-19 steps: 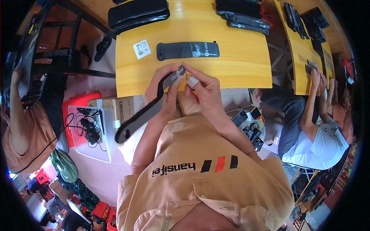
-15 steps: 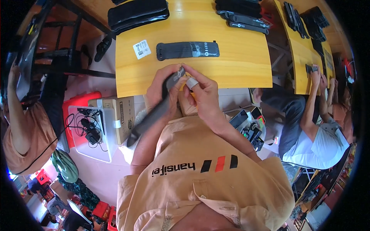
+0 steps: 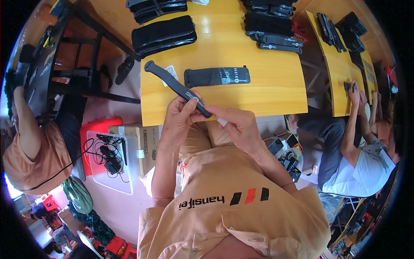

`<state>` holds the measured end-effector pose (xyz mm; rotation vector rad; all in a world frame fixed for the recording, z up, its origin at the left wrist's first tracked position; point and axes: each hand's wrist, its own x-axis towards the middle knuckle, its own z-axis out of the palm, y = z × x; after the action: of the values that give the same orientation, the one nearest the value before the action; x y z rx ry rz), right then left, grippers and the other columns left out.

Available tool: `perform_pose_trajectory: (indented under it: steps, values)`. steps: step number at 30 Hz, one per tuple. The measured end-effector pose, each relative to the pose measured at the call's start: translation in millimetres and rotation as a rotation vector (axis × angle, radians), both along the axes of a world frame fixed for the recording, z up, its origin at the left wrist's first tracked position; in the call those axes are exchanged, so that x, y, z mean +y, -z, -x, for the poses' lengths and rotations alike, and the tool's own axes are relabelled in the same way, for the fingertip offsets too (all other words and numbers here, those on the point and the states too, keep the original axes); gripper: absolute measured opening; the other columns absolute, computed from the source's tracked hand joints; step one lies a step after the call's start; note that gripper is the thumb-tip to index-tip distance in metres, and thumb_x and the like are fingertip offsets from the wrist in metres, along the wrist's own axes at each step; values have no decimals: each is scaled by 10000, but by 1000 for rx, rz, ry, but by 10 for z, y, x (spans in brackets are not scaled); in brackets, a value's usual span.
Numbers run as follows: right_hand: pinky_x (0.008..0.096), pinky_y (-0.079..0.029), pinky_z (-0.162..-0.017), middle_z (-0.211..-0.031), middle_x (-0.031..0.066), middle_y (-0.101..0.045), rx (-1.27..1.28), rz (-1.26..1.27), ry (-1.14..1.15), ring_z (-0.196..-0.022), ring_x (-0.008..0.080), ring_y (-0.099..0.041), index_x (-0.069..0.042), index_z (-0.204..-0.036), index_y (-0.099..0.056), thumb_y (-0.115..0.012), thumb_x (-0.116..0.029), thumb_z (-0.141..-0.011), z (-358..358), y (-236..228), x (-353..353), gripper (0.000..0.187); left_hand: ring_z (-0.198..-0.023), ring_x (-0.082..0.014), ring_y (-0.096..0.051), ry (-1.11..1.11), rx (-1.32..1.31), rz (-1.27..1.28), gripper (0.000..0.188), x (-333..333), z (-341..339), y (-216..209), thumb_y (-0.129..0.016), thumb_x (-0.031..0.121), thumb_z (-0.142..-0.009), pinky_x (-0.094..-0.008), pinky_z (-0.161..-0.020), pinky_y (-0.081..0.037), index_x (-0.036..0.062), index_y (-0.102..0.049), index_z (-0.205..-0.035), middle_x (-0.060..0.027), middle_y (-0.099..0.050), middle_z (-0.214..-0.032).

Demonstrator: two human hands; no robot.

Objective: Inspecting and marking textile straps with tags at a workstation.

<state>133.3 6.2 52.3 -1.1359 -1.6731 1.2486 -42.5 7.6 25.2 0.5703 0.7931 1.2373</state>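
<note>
A black strap [image 3: 172, 84] with a rounded end and white lettering slants up and left over the table's near edge. My left hand [image 3: 179, 116] is closed around its lower part, thumb on top near the lettering. At the strap's lower end my right hand [image 3: 241, 125] pinches with thumb and index finger; a white wrap [image 3: 222, 122] shows on one of its digits. Beyond my hands, a flat, neat row of similar black straps [image 3: 207, 77] lies on the yellow table [image 3: 276, 82]. The strap covers part of a white label [image 3: 169, 74].
Stacks of black straps stand at the table's far left [image 3: 164, 34] and far right [image 3: 271, 26]. Below left are a clear plastic bin [image 3: 133, 172] with cables and a cardboard box [image 3: 148, 146]. People sit at left [image 3: 43, 151] and right [image 3: 345, 168].
The strap has swung from hanging down beside my left forearm to pointing up and away over the table. My hands have come lower in the view and turned. The table has shifted slightly downward.
</note>
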Motion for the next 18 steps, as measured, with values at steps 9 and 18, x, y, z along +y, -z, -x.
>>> perform_pose_trajectory:
  steps: [9, 18]
  values:
    - [209, -437, -514, -732, 97, -611, 122, 5, -91, -551, 122, -524, -93, -1094, -605, -436, 147, -724, 47, -65, 21, 472, -649, -128, -617, 74, 104, 93, 179, 63, -20, -266, -510, 145, -878, -244, -597, -543, -17, -541, -947, -66, -605, -757]
    - [177, -374, -461, -721, 1, -610, 126, -84, -28, -526, 39, -433, -66, -1095, -603, -364, 155, -712, 33, -71, 32, 503, -585, -91, -565, 27, 725, -95, 123, -148, -193, -451, -556, 90, -840, -219, -536, -484, -26, -571, -805, -58, -591, -673]
